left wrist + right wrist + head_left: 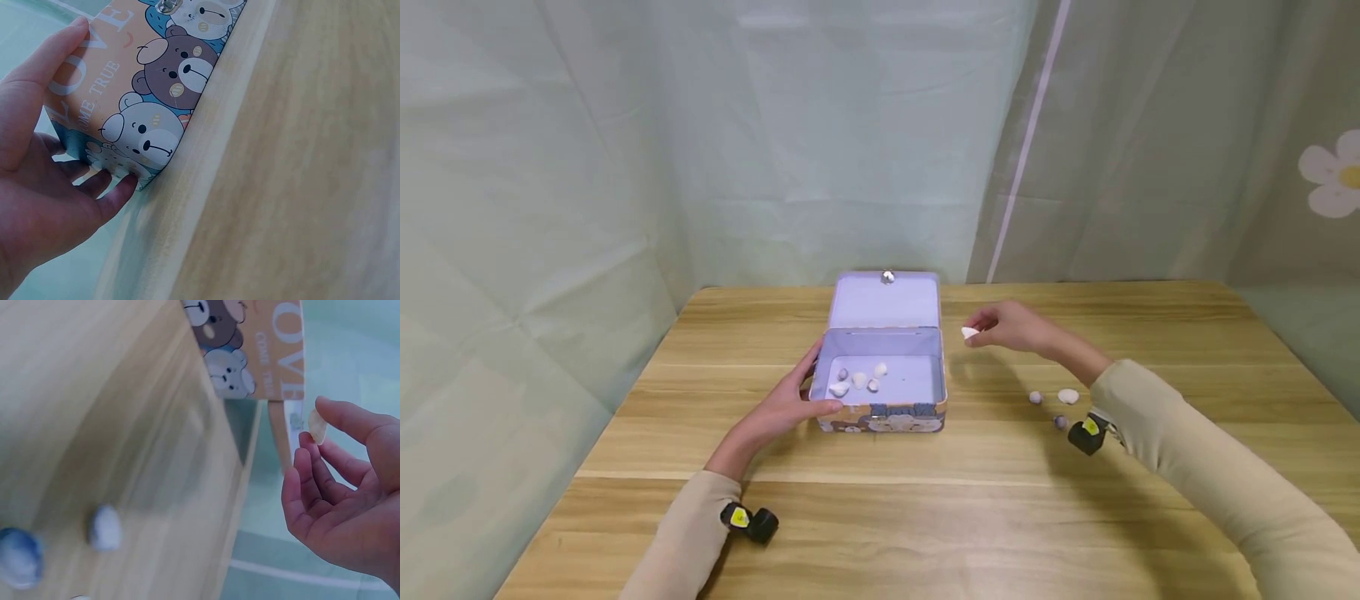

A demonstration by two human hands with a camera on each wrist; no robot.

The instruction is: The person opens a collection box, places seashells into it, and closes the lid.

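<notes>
A tin box [880, 417] printed with cartoon bears [159, 78] stands open at the table's middle, its lid upright. Several small pale shells [859, 381] lie inside on the lilac floor. My left hand [817, 388] grips the box's left front corner, thumb [62, 53] on the front face and fingers [115, 187] curled on the side wall. My right hand [976, 327] hovers just right of the lid and pinches a white shell [969, 334] between thumb and fingertips [309, 453]. That shell [318, 425] is in the air, apart from the box [256, 350].
Three loose pieces lie on the wooden table [925, 517] to the right of the box: a white shell [1067, 396], a small pale one [1035, 397] and a darker bluish one [1060, 422]. Pale green curtains hang close behind and to the left.
</notes>
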